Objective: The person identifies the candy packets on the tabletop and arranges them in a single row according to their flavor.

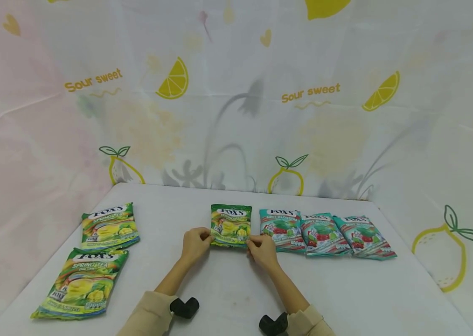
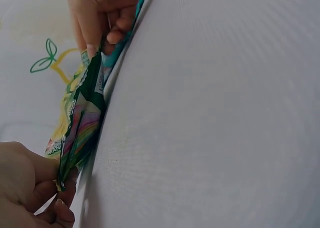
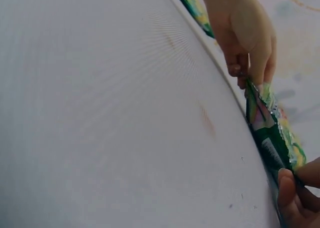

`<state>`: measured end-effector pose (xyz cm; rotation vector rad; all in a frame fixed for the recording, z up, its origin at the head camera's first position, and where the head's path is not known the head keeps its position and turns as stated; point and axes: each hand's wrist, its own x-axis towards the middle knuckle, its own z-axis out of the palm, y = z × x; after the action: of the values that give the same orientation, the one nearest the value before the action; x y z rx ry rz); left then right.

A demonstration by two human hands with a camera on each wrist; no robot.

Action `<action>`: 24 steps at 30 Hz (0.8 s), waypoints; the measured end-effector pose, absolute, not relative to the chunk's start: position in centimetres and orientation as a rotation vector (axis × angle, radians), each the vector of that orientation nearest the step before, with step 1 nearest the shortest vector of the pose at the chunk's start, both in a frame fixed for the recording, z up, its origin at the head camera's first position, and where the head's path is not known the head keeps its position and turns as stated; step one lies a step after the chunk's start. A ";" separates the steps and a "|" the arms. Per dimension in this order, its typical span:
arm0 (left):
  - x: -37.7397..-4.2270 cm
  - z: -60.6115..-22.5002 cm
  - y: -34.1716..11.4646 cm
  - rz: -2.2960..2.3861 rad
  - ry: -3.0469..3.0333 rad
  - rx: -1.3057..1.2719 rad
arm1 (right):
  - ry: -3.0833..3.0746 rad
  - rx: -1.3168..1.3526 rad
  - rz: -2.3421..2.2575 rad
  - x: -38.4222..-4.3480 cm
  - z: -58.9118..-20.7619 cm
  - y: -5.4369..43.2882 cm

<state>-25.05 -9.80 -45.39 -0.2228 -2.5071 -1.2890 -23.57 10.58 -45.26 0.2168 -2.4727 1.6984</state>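
My left hand (image 1: 195,243) and right hand (image 1: 263,252) pinch the middle bag (image 1: 231,225) by its lower corners; table (image 1: 163,217) lies open leftward; sleeves (image 1: 149,316) run off-frame.

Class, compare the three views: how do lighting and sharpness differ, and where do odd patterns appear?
Head view: brightest, large lettering legible on the middle green-and-yellow plastic candy bag, its smallest print soft; left wrist view: dimmer, greyer, faint ripple lines over the flat white tabletop; right wrist view: also dim and rippled, with brownish smears, stain or image fault unclear.
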 end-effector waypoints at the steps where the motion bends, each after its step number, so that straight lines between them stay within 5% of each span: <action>1: -25.0 -45.4 -9.8 -1.288 -2.517 -0.216 | -2.476 0.208 1.713 -23.5 -45.3 10.6; 24: -25.5 -45.4 -10.0 -1.245 -2.583 -0.116 | -2.595 0.023 1.536 -24.0 -45.3 9.9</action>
<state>-25.45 -9.99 -45.36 -0.1164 -2.5828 -1.2453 -24.01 9.89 -45.31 0.0230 -2.5947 1.5364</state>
